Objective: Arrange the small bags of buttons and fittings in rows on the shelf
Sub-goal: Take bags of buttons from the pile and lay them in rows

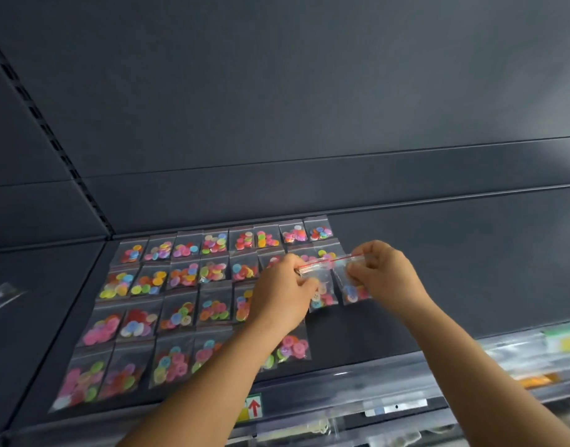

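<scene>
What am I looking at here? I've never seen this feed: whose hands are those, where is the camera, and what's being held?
There is no machine: a person works with two bare hands, filmed by one wide camera worn on their head, looking forward and down. The dark shelf carries rows of small clear bags of coloured buttons, laid flat. The left hand pinches one held bag near its red-striped top; the right hand pinches a second bag beside it, both at the right end of the rows.
</scene>
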